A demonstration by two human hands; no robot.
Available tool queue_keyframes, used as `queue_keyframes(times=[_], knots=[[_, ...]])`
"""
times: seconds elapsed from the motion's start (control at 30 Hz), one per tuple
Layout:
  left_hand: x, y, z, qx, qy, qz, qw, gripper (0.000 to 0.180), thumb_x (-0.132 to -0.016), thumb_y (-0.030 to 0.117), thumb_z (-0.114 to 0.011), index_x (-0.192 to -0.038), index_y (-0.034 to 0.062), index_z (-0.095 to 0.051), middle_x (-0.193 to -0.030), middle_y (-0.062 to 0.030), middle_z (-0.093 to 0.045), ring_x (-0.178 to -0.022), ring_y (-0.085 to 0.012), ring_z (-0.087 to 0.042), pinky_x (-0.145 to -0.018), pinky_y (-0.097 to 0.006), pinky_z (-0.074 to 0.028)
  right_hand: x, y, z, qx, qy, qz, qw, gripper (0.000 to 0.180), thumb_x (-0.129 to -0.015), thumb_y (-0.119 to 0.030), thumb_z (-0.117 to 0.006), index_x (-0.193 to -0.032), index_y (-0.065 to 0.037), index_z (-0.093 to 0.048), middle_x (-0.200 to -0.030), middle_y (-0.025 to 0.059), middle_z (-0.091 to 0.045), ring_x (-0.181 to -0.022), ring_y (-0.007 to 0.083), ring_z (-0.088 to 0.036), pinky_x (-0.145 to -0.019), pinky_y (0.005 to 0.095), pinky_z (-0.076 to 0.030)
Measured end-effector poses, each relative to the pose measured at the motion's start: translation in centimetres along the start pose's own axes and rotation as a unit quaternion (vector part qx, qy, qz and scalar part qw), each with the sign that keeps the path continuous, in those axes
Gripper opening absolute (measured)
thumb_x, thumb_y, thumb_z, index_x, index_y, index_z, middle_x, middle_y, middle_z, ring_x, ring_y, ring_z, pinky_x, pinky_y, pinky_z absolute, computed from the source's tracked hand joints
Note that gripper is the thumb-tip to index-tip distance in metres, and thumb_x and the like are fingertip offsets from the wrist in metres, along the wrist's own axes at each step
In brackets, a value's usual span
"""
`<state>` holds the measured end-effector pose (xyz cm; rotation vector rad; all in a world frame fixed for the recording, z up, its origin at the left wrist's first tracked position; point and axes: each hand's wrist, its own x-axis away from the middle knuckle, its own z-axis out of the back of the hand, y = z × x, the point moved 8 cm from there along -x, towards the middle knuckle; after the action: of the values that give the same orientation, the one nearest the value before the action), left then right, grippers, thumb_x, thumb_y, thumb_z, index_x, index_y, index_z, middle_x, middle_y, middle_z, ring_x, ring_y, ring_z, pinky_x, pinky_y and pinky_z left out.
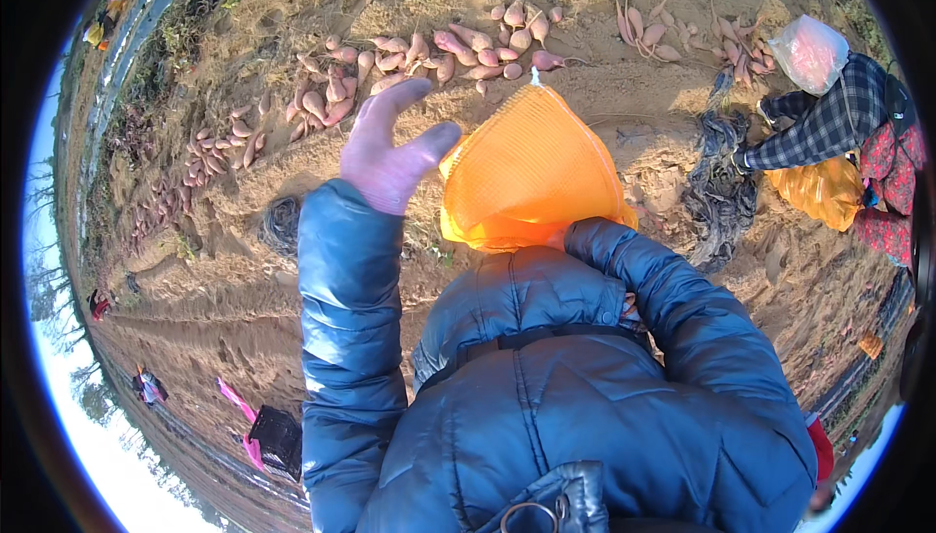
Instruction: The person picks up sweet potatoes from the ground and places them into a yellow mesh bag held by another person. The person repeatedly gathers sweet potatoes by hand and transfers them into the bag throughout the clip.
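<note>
unclenched and empty, the left hand [382, 155] is left of upper centre, sweet potatoes [454, 46] lying beyond it. an orange mesh bag [531, 172] fills the upper centre, the right hand [557, 239] mostly hidden at its lower edge, its grip impossible to tell. a plaid sleeve [814, 133] is at upper right.

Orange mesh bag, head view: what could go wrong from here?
The orange mesh bag might slip or sag: the left hand is open beside it, not gripping it, and the right hand is mostly hidden, so its hold cannot be judged. The sweet potatoes lying loose on the soil could get bruised underfoot. The crumpled black sheeting to the right might catch a foot.
</note>
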<state>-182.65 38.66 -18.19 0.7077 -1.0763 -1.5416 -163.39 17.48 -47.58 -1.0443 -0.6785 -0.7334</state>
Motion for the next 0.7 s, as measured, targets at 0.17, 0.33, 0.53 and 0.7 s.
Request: queue_keyframes(times=[0.17, 0.33, 0.53, 0.7], knots=[[-3.9, 3.8, -13.3, -0.314, -0.226, -0.038, 0.921, 0.073, -0.069, 0.04, -0.075, -0.132, 0.0082, -0.055, -0.125, -0.0207, -0.06, -0.117, -0.0369, -0.056, -0.1, -0.041, -0.045, -1.1, 0.2, -1.3, 0.016, -0.015, 0.006, 1.0, 0.038, -0.086, -0.025, -0.059, -0.121, -0.01, -0.063, -0.12, 0.0164, -0.065, -0.108, 0.0346, -0.063, -0.092, 0.0408, -0.05], [-0.4, 1.2, -15.8, -0.278, -0.444, -0.014, 0.852, 0.046, -0.073, 0.032, -0.071, -0.117, 0.0212, -0.066, -0.094, -0.0144, -0.07, -0.091, -0.0329, -0.067, -0.083, -0.041, -0.052, -1.3, 1.5, -2.1, 0.007, -0.026, 0.002, 1.0, 0.04, -0.086, -0.026, -0.06, -0.123, -0.009, -0.062, -0.121, 0.0159, -0.065, -0.11, 0.0338, -0.063, -0.093, 0.0403, -0.05], [3.4, 7.5, -7.8, -0.281, -0.247, -0.309, 0.874, 0.029, -0.069, 0.015, -0.071, -0.096, 0.0204, -0.067, -0.082, -0.0001, -0.064, -0.08, -0.0247, -0.061, -0.066, -0.04, -0.044, 0.2, 2.6, -1.5, -0.051, -0.007, 0.013, 0.999, 0.043, -0.086, -0.027, -0.062, -0.125, -0.009, -0.061, -0.123, 0.015, -0.065, -0.111, 0.0325, -0.062, -0.094, 0.0396, -0.05], [9.0, 6.1, -7.6, -0.325, -0.221, -0.266, 0.88, 0.027, -0.065, 0.006, -0.07, -0.088, 0.0167, -0.061, -0.089, -0.001, -0.061, -0.081, -0.026, -0.059, -0.067, -0.04, -0.046, 3.9, 3.2, 3.1, -0.41, 0.191, 0.12, 0.884, 0.048, -0.084, -0.027, -0.065, -0.127, -0.007, -0.06, -0.123, 0.0132, -0.064, -0.113, 0.0298, -0.062, -0.096, 0.0383, -0.049]])
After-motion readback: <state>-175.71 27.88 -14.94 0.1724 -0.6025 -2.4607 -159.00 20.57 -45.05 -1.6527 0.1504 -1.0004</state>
